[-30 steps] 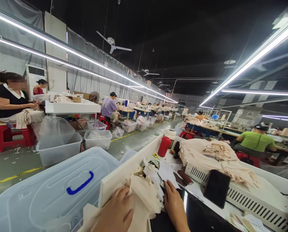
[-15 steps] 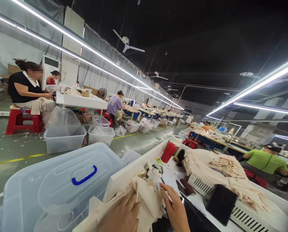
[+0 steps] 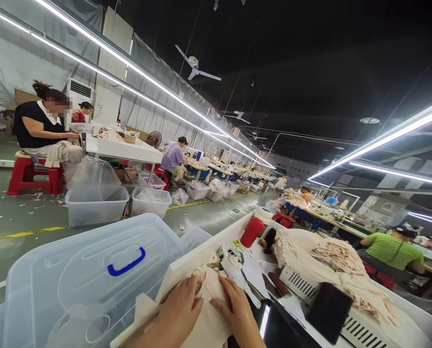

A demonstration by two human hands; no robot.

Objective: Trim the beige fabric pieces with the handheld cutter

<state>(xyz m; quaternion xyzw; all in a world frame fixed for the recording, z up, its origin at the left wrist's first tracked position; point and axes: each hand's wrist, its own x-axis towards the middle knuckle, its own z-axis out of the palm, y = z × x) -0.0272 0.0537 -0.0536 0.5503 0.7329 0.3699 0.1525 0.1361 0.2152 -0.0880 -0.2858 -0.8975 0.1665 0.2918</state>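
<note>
Cream fabric (image 3: 209, 314) lies bunched over the near corner of the white-edged worktable (image 3: 180, 268). My left hand (image 3: 180, 309) is closed on its left side, with the fingers curled and the fingertips partly sunk in the folds. On the right side, my right hand (image 3: 236, 309) holds the same fabric between thumb and fingers. White paper scraps (image 3: 254, 275) lie just beyond my right hand. A red thread cone (image 3: 252, 232) stands farther along the table.
A lidded clear bin (image 3: 93, 275) with a blue handle stands at my left. On the right, a black rectangular panel (image 3: 329, 311) stands before a slotted white housing (image 3: 303, 285) and piled cream garments (image 3: 335, 251). Several co-workers sit at benches, one on a red stool (image 3: 35, 176).
My left hand has gone from lying flat on the fabric to curling around it, moving forward. My right hand has moved left onto the fabric and closed on it.
</note>
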